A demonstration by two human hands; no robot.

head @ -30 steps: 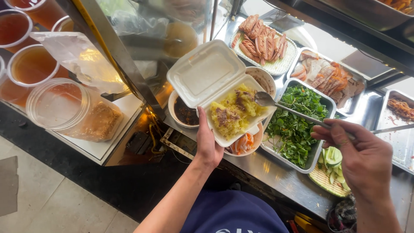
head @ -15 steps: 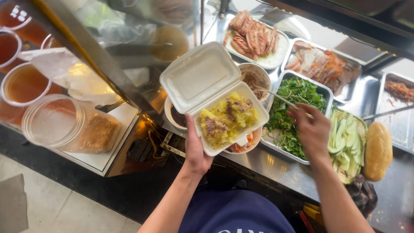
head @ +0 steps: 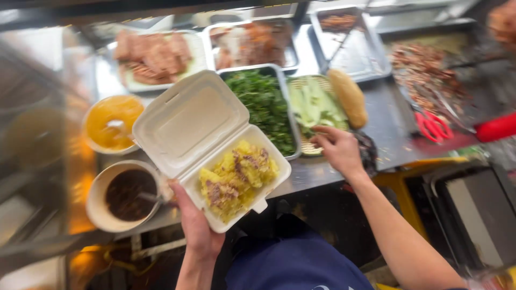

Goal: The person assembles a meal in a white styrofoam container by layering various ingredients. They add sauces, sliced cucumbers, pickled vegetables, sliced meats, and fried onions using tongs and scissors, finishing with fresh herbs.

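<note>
Since the frame half a second back, your view has swung: the counter now fills the upper part of the frame, and the foam clamshell box has moved from the centre toward the lower left of centre. Your right hand has left the tray of chopped greens and now sits right of it, at the near edge of the basket of sliced cucumber, fingers curled down onto the slices; the blur hides whether they pinch a slice or only touch.

Your left hand grips the box from below, thumb up against its near left wall, clenched around the base. The box lies open, lid tilted up and away toward the upper left, its base holding yellow sticky rice with brown flecks. The rice sits just above and right of your left palm, well apart from your right hand.

Left of the box stand a bowl of dark sauce with a spoon and, above it, a bowl of orange-yellow sauce. A bread roll lies just right of the cucumber, and red-handled scissors rest farther right.
</note>
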